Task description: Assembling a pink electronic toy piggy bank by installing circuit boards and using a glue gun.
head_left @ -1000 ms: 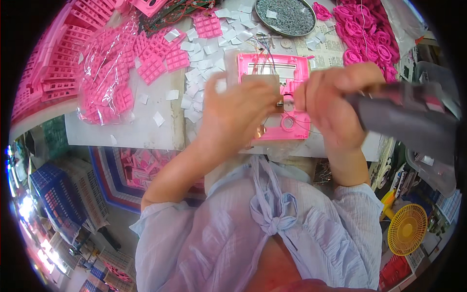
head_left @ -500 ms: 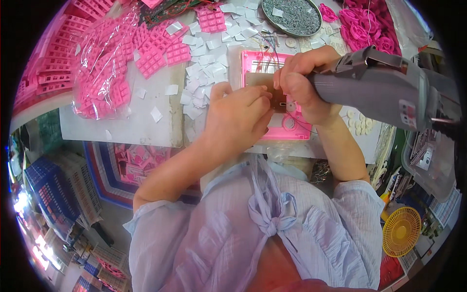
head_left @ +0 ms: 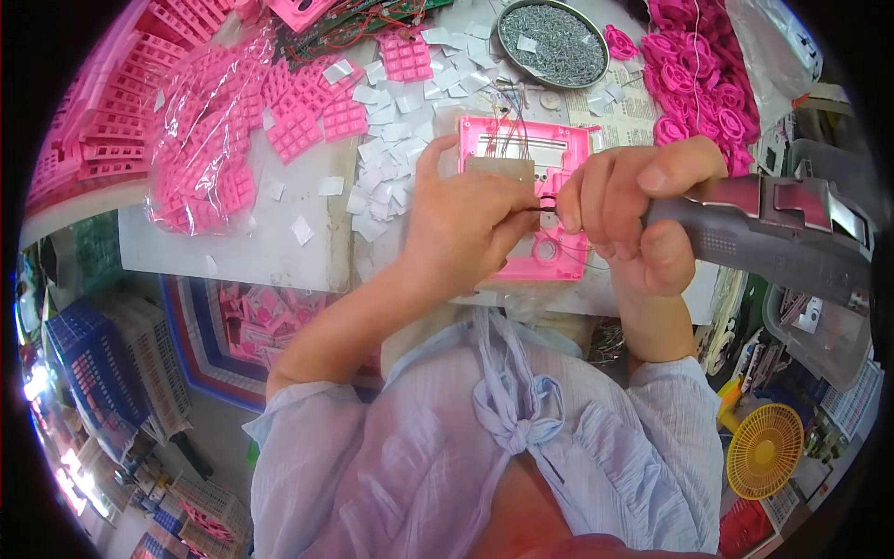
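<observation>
A grey electric screwdriver (head_left: 736,228) lies across my right hand (head_left: 643,200), its body pointing out to the right. The right fingers curl round its front end. My left hand (head_left: 470,210) is pinched closed where a thin dark piece (head_left: 542,209) shows between the two hands; whether this is the bit or a wire I cannot tell. Beneath both hands is an open pink plastic casing (head_left: 566,272). A brown board (head_left: 507,168) sits in it, partly covered by my left hand. Several thin wires (head_left: 507,126) stick out past its far edge.
A round tray of small screws (head_left: 559,42) stands at the back. White paper-like squares (head_left: 391,158) lie left of the casing. Pink keypads (head_left: 298,130), some in a clear bag (head_left: 200,158), are farther left. Pink coiled parts (head_left: 694,84) are at the right.
My right hand has turned and drawn back right, with the screwdriver lower. My left fingers have shifted slightly right. More of the casing and board shows, and the casing sits a little lower in view.
</observation>
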`<control>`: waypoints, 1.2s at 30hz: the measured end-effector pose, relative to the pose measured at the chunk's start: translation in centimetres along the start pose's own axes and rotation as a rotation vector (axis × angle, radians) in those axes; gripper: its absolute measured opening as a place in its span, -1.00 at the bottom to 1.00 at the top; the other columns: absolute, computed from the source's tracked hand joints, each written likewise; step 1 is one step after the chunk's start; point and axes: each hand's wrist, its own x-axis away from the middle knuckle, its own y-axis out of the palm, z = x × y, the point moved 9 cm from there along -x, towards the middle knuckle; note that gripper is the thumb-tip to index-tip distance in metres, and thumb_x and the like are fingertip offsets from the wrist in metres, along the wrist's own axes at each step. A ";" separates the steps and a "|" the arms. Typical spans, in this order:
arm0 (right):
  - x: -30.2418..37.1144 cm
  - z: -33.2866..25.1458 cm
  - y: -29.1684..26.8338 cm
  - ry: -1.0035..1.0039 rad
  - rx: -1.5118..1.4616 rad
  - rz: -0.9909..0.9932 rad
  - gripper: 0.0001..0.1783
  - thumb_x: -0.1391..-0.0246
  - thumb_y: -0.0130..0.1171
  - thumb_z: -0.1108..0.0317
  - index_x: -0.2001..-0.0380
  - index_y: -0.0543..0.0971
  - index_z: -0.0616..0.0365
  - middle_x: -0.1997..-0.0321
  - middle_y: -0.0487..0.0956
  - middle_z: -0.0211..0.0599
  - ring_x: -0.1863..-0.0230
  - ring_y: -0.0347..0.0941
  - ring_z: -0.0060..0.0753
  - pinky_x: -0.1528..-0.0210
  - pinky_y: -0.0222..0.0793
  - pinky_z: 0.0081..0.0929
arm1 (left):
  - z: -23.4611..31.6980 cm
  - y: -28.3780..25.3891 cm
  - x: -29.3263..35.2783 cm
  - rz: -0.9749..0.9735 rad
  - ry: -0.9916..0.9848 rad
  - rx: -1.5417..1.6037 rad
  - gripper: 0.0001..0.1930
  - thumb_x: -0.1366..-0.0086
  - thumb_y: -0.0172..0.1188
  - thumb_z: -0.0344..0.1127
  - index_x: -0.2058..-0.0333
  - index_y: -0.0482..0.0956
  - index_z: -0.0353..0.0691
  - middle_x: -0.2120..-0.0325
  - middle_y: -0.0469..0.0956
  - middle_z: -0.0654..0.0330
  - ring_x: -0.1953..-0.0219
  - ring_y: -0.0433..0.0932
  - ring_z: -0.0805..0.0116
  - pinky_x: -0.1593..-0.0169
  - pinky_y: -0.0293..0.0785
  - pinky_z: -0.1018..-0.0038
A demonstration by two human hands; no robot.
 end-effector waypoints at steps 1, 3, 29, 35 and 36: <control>0.1 0.0 -0.1 0.007 0.008 0.003 -0.63 -0.32 0.19 0.14 -0.03 0.34 0.05 0.69 0.33 -0.56 0.66 0.23 -0.58 0.49 0.31 -0.47 | 0.2 0.0 -0.1 0.019 0.030 -0.041 -0.83 -0.07 0.43 -0.34 0.35 0.63 -0.08 0.42 0.67 0.33 0.28 0.66 0.37 -0.34 0.08 -0.03; 0.3 -0.4 -0.3 -0.002 0.018 0.011 -0.63 -0.32 0.19 0.14 -0.03 0.34 0.05 0.68 0.33 -0.56 0.65 0.23 -0.58 0.49 0.31 -0.47 | 0.8 -0.2 -0.8 0.059 0.103 -0.086 -0.83 -0.06 0.43 -0.34 0.37 0.61 -0.07 0.43 0.66 0.35 0.29 0.66 0.38 -0.34 0.08 -0.03; 0.3 -2.9 -2.9 -0.087 0.021 0.005 -0.63 -0.33 0.15 0.12 -0.08 0.38 0.00 0.62 0.37 -0.59 0.63 0.23 -0.64 0.46 0.33 -0.51 | 1.1 1.7 -3.6 -0.053 0.191 -0.012 -0.84 -0.05 0.42 -0.33 0.38 0.62 -0.03 0.45 0.61 0.37 0.32 0.62 0.39 -0.32 0.10 -0.10; 0.0 -1.5 -4.1 -0.063 -0.090 0.124 -0.61 -0.24 0.22 0.28 -0.03 0.36 0.14 0.64 0.34 -0.43 0.63 0.25 -0.52 0.44 0.40 -0.38 | -4.0 2.7 -11.7 -0.385 0.026 0.344 -0.78 -0.21 0.36 -0.16 0.21 0.71 -0.09 0.30 0.70 0.21 0.25 0.64 0.09 -0.06 0.45 0.21; -0.2 -0.9 -3.8 -0.053 -0.099 0.148 -0.62 -0.23 0.22 0.32 -0.02 0.35 0.18 0.64 0.34 -0.40 0.63 0.27 -0.50 0.43 0.43 -0.35 | -6.2 2.5 -14.7 -0.234 0.065 0.086 -0.78 -0.22 0.34 -0.13 0.26 0.71 -0.12 0.37 0.69 0.22 0.30 0.64 0.12 -0.07 0.41 0.19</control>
